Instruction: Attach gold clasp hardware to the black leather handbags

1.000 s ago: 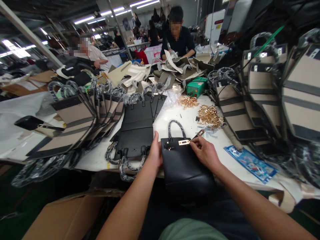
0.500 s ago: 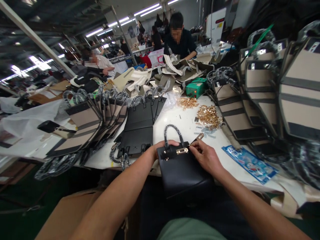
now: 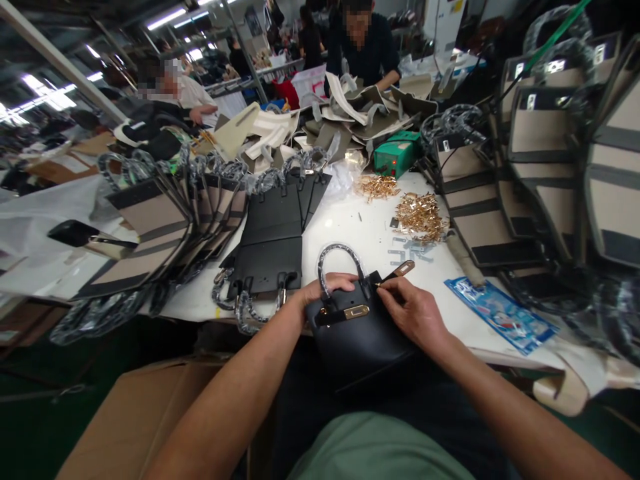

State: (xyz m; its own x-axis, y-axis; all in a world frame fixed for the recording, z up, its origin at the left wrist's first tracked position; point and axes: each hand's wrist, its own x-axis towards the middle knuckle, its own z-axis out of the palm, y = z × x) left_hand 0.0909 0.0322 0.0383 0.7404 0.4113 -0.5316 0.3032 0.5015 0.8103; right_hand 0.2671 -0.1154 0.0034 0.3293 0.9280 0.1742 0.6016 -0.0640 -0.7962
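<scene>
A black handbag (image 3: 360, 343) with a plastic-wrapped handle (image 3: 336, 248) rests at the table's near edge, over my lap. A gold plate (image 3: 356, 311) shines on its front. My left hand (image 3: 327, 288) grips the bag's back top edge behind the handle; most of its fingers are hidden. At the bag's upper right corner my right hand (image 3: 413, 310) pinches at a strap, thumb and forefinger pressed together on a tiny gold piece. That black strap, with a gold plate at its end (image 3: 404, 268), sticks out beyond my fingertips.
Gold hardware (image 3: 421, 217) lies heaped on the white table (image 3: 333, 230), near grey metal strips (image 3: 411, 252). A green box (image 3: 397, 153) stands behind. Unfolded bag panels (image 3: 150, 213) flank both sides. A blue packet (image 3: 500, 313) lies right. A co-worker (image 3: 360, 47) works across the table.
The whole view has shifted, with the table now higher in it. The bag is tilted slightly more, while both hands keep their places on it.
</scene>
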